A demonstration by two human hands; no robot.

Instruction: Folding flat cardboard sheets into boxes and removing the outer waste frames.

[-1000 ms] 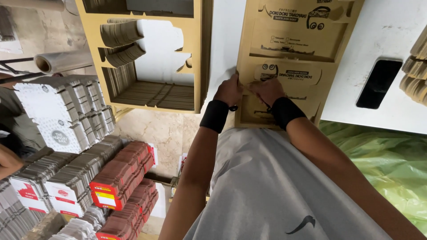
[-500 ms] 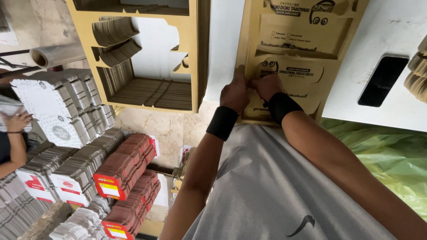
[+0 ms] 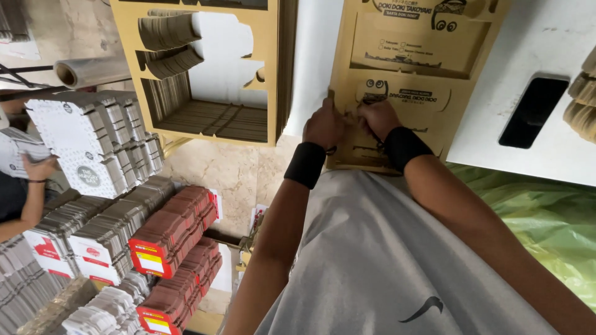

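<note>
On the white table (image 3: 546,37) lies a printed cardboard sheet (image 3: 403,62), its near edge at the table's rim, just before the person's waist. Both hands meet at that edge: the left hand (image 3: 324,126) is curled with fingers pinching the card, the right hand (image 3: 377,118) likewise closed on a small die-cut piece (which piece exactly, I cannot tell). The sheet looks light, stiff but bendable, and likely to tear along its cuts; best gripped close to the scored lines. Beside it, the cut-out frame stack (image 3: 205,68) holds only loose card strips in its openings. A dark phone (image 3: 532,111) lies to the right.
</note>
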